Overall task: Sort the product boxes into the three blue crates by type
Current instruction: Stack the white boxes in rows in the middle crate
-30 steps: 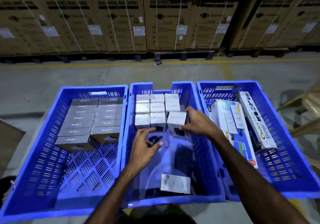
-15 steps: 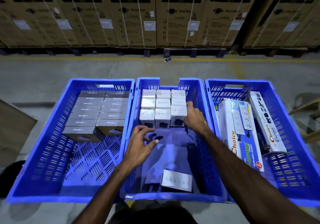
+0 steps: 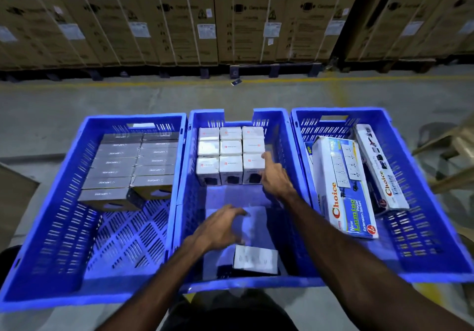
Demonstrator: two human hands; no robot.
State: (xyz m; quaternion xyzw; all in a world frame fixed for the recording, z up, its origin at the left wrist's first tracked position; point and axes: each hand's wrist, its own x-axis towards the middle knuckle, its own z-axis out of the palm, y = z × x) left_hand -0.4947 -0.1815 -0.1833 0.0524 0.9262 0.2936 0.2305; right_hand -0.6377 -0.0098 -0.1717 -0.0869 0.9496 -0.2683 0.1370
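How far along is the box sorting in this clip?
Mostly done: dark boxes fill the left crate, white boxes the middle crate, extension-socket boxes the right crate. The right hand touches the nearest white row. One loose white box remains below the left hand.

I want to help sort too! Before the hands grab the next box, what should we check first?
1. White boxes in the middle crate sit in neat rows: ok.
2. Right hand touches the nearest right white box, gripping nothing: ok.
3. Left hand is free, fingers loosely curled over the crate floor: ok.
4. Loose white box at the near end lies flat, still unstacked: not ok.
5. Dark boxes alone in the left crate: ok.
6. Long Choice boxes in the right crate lean crookedly: not ok.
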